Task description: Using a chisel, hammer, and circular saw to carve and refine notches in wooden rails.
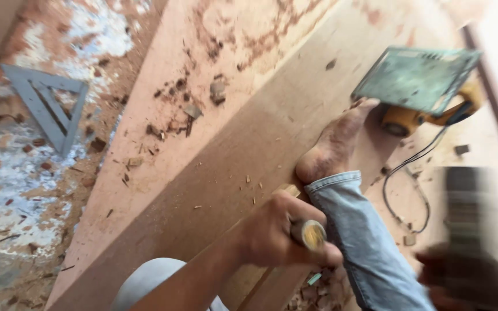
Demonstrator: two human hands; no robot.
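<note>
- Gripping chisel handle (308,233) in closed left hand (278,236), blade hidden, set against long wooden plank (231,150).
- Raised right hand (468,279) wrapped round blurred mallet (465,207), positioned for striking.
- Bare foot (332,144) pinning plank steady.

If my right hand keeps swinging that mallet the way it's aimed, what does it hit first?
Most likely the butt of the chisel gripped in the left hand. The right hand and mallet are motion-blurred, so the exact line and depth are uncertain; the denim-covered leg lies between them.

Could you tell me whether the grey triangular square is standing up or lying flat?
Lying flat: the grey triangular square rests face-up on the dusty floor, its whole outline visible.
</note>
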